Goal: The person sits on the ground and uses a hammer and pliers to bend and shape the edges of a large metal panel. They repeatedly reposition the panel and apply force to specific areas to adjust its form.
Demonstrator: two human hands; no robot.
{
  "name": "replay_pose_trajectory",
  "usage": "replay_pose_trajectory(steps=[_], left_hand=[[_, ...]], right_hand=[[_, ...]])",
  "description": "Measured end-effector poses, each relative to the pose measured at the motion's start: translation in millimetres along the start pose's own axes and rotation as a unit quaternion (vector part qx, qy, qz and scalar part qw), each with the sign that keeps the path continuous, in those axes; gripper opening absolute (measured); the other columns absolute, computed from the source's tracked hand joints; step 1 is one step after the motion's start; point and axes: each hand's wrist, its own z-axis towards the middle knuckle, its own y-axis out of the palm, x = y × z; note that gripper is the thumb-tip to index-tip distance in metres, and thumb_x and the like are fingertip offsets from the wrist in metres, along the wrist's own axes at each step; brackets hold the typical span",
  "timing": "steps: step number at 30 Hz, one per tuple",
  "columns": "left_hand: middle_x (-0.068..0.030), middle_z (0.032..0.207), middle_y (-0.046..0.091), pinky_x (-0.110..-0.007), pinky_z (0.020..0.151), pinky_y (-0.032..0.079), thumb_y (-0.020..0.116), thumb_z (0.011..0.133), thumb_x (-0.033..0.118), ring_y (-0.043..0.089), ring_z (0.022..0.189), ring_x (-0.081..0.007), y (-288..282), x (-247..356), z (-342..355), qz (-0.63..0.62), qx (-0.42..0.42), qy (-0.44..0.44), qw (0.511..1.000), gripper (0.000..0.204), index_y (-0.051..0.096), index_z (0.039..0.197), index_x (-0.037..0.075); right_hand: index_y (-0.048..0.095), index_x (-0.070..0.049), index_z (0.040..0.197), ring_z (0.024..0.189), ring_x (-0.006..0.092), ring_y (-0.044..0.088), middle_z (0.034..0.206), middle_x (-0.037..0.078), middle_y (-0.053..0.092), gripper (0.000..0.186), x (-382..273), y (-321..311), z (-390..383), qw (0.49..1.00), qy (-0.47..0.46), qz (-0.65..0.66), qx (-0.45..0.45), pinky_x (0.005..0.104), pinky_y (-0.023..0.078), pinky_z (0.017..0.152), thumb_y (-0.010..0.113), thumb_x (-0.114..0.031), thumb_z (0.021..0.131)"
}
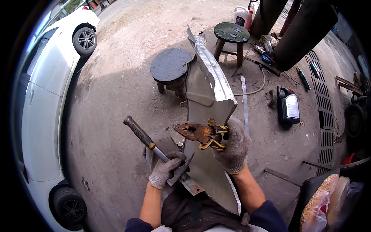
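My left hand [165,172], in a grey work glove, is closed around a claw hammer [140,132] close to its head. The hammer's dark grip points away to the upper left. In my gloved right hand [235,149] I hold rusty pliers [196,132] by their yellow-and-black handles, jaws pointing left. Both tools are over a long, bent sheet-metal car panel [203,106], which extends from my lap out toward the stools. Its far right edge is folded and bare silver. The pliers hide part of the panel, and their jaws do not visibly grip anything.
Beyond the panel stand a round dark stool [170,65] and a paint-spotted stool [232,33]. A white car [46,104] is parked at left. On the right are a black jug [288,106], a metal strip [245,102], a floor grate [325,116] and a plastic bag [319,203].
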Motion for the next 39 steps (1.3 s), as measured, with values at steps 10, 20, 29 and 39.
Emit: replay_pose_trajectory(steps=[10, 20, 29, 39], left_hand=[[-0.0203, 0.084, 0.066, -0.035, 0.053, 0.053, 0.054, 0.094, 0.019, 0.063, 0.06, -0.0256, -21, 4, -52, -0.122, 0.193, 0.183, 0.956, 0.023, 0.058, 0.113, 0.004], [-0.0146, 0.089, 0.067, -0.033, 0.059, 0.054, 0.054, 0.096, 0.021, 0.064, 0.065, -0.0203, -53, -11, -79, -0.151, 0.316, 0.284, 0.893, 0.023, 0.059, 0.11, 0.004], [-0.021, 0.099, 0.067, -0.044, 0.089, 0.052, 0.053, 0.097, 0.028, 0.067, 0.096, -0.0336, -16, -38, -48, -0.124, 0.194, 0.288, 0.93, 0.034, 0.057, 0.113, -0.001], [-0.0234, 0.092, 0.065, -0.048, 0.078, 0.056, 0.055, 0.091, 0.035, 0.067, 0.084, -0.0376, 32, 5, -29, 0.032, -0.077, 0.26, 0.962, 0.043, 0.056, 0.118, 0.001]], right_hand=[[0.055, 0.003, 0.117, 0.08, 0.0158, 0.06, 0.093, 0.009, 0.062, 0.04, 5, 2, -19, 0.986, 0.155, 0.053, 0.043, 0.0305, 0.05, 0.074, 0.07, -0.003, 0.08], [0.053, 0.003, 0.123, 0.089, 0.0192, 0.061, 0.102, 0.01, 0.061, 0.045, 17, -4, -15, 0.977, 0.199, -0.009, 0.074, 0.0318, 0.049, 0.082, 0.07, -0.004, 0.082], [0.053, 0.004, 0.119, 0.086, 0.0183, 0.059, 0.098, 0.01, 0.061, 0.043, 27, -13, -4, 0.942, 0.329, 0.014, 0.063, 0.0318, 0.049, 0.079, 0.07, -0.006, 0.081], [0.053, 0.001, 0.105, 0.07, 0.02, 0.056, 0.081, 0.009, 0.055, 0.031, 31, -21, 14, 0.923, 0.355, 0.117, 0.086, 0.0348, 0.048, 0.065, 0.067, -0.01, 0.079]])
